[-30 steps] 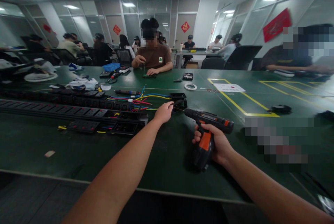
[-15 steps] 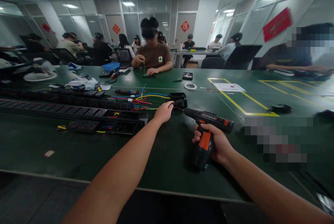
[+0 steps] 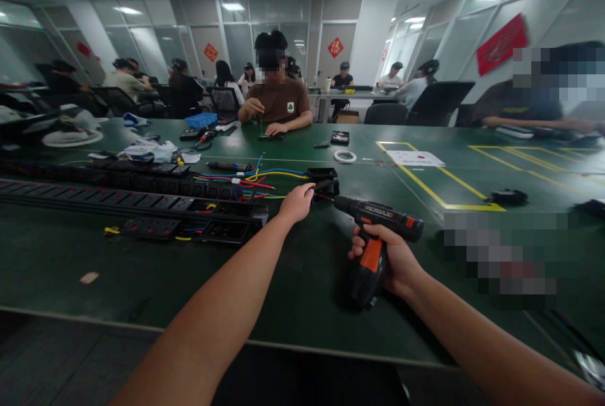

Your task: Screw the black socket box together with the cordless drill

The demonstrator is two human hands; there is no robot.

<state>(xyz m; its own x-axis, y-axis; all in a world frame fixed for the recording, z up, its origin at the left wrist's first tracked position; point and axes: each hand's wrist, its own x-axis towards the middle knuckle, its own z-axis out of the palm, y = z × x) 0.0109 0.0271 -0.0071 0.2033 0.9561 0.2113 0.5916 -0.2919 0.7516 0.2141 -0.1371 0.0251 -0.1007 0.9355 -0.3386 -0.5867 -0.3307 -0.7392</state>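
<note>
My right hand (image 3: 390,255) is wrapped round the grip of a black and orange cordless drill (image 3: 373,214). The drill lies sideways, its thin bit pointing left at a small black plastic housing (image 3: 331,189). My left hand (image 3: 297,202) is closed on the near side of that housing; its fingertips are partly hidden. Whether the bit touches the housing I cannot tell. Blue, yellow and red wires (image 3: 278,173) run from the left towards the housing and a second black box (image 3: 322,173) behind it. Long black power strips (image 3: 155,201) lie to the left of my hand.
A person (image 3: 276,100) sits across the green table (image 3: 302,305), working with a thin tool. A white tape roll (image 3: 345,156), a blue tray (image 3: 201,120) and a paper sheet (image 3: 416,158) lie further back. Yellow tape lines mark the right side.
</note>
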